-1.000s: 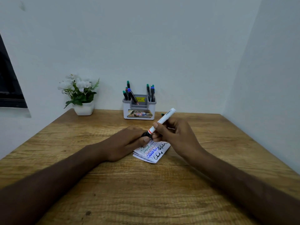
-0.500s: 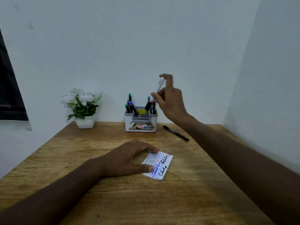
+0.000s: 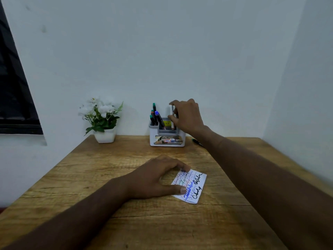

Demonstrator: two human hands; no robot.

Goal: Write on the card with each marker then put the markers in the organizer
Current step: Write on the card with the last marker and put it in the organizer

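A white card (image 3: 195, 186) covered in coloured scribbles lies on the wooden table (image 3: 126, 177). My left hand (image 3: 158, 177) rests on the card's left edge, thumb and fingertips touching it. At the back stands the white and grey organizer (image 3: 167, 138) with several markers (image 3: 156, 116) in its left slot. My right hand (image 3: 187, 116) pinches a white marker (image 3: 171, 116) upright, its lower end inside the organizer's right slot. A black marker (image 3: 196, 141) lies on the table right of the organizer, mostly hidden by my right forearm.
A white pot of white flowers (image 3: 102, 120) sits at the back left against the wall. Walls close the table at the back and right. A dark window frame (image 3: 16, 98) is on the left.
My right hand carried the white marker from over the card up to the organizer and lowered it into the right slot. My left hand stayed on the card.
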